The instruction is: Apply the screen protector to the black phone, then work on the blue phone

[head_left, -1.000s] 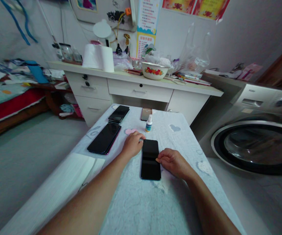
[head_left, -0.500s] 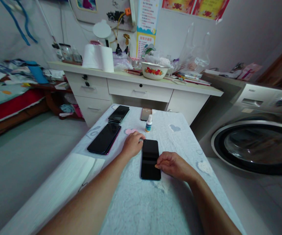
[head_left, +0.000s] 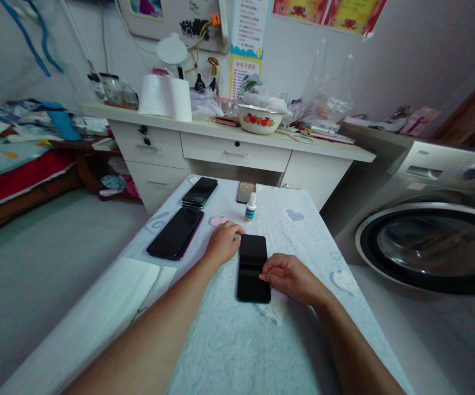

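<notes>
A black phone [head_left: 254, 266] lies screen up on the cloth-covered bench [head_left: 237, 345], between the two hands. The left hand [head_left: 224, 241] rests at its upper left corner, fingers loosely curled, its grip part open and closed on nothing visible. The right hand [head_left: 284, 274] has its fingertips pinched together over the phone's right edge; whether that grip has hold of something small is hard to tell. A small white bottle [head_left: 250, 208] stands upright just beyond the phone.

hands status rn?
Left hand: fingers curled at the black phone's top-left corner.
Right hand: fingertips pinched together over its right edge; grip contents unclear.
</notes>
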`<state>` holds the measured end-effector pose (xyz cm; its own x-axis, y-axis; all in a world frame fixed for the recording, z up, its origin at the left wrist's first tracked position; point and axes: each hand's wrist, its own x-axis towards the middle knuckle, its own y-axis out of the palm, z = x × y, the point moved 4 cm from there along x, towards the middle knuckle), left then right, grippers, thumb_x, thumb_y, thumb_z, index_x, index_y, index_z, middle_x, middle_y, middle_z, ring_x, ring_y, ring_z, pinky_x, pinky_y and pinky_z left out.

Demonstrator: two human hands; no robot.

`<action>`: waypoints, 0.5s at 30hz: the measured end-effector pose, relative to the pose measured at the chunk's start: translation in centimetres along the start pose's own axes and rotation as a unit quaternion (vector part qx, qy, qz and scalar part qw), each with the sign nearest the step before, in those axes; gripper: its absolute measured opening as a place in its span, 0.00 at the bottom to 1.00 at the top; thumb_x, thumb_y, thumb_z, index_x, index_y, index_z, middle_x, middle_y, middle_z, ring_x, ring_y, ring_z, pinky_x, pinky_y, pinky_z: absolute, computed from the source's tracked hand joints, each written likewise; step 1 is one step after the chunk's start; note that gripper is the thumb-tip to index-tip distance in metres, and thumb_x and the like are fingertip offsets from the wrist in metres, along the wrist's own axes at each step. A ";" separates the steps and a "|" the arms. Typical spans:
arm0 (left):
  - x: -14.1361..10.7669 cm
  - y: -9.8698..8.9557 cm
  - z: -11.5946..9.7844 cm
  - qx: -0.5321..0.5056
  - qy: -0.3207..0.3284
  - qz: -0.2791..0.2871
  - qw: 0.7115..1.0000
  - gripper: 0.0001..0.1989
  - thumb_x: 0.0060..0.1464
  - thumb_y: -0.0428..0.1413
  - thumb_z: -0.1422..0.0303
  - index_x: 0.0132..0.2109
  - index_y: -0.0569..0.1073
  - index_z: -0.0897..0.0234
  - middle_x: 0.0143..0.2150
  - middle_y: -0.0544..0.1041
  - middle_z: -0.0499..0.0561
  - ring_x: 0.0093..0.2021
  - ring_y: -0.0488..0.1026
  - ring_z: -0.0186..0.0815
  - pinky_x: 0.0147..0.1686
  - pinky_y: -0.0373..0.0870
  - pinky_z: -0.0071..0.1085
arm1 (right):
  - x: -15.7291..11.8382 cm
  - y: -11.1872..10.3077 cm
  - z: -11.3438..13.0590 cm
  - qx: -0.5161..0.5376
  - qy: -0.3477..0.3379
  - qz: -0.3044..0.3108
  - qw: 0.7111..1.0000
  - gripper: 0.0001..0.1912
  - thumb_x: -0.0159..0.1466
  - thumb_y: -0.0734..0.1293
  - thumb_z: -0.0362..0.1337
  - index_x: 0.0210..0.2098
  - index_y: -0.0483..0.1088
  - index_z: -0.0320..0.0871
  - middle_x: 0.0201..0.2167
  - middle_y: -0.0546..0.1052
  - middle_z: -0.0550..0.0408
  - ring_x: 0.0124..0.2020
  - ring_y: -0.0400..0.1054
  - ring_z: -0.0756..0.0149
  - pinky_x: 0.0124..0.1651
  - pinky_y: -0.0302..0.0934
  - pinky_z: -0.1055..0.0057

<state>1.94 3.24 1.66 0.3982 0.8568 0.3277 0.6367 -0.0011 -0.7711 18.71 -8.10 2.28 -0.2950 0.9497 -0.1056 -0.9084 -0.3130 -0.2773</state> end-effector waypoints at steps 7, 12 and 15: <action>0.0 0.1 0.1 0.003 -0.001 -0.002 1.000 0.12 0.48 0.51 0.76 0.39 0.75 0.62 0.41 0.74 0.52 0.46 0.69 0.38 0.49 0.66 0.35 | 0.5 -0.2 -0.5 -0.028 -0.026 -0.031 0.999 0.10 0.58 0.69 0.42 0.32 0.68 0.43 0.27 0.69 0.59 0.28 0.64 0.72 0.29 0.57 0.75; 0.0 0.0 0.0 0.002 0.005 -0.004 1.000 0.12 0.49 0.51 0.76 0.38 0.75 0.62 0.40 0.74 0.52 0.46 0.70 0.38 0.49 0.66 0.35 | 0.7 -0.5 -0.5 -0.107 -0.048 -0.070 0.991 0.09 0.60 0.67 0.43 0.33 0.70 0.43 0.30 0.71 0.56 0.31 0.66 0.69 0.32 0.59 0.74; 0.0 0.0 0.1 0.000 0.005 -0.004 1.000 0.12 0.49 0.51 0.76 0.38 0.75 0.62 0.40 0.74 0.52 0.45 0.70 0.38 0.49 0.66 0.35 | 0.8 -0.7 -0.1 -0.140 -0.063 -0.088 0.984 0.08 0.61 0.66 0.42 0.33 0.70 0.44 0.30 0.72 0.56 0.32 0.67 0.68 0.34 0.60 0.73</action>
<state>1.91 3.29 1.59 0.4002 0.8515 0.3387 0.6390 0.0056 -0.7692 19.13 -7.16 2.24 -0.1907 0.9782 0.0827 -0.8370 -0.1180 -0.5344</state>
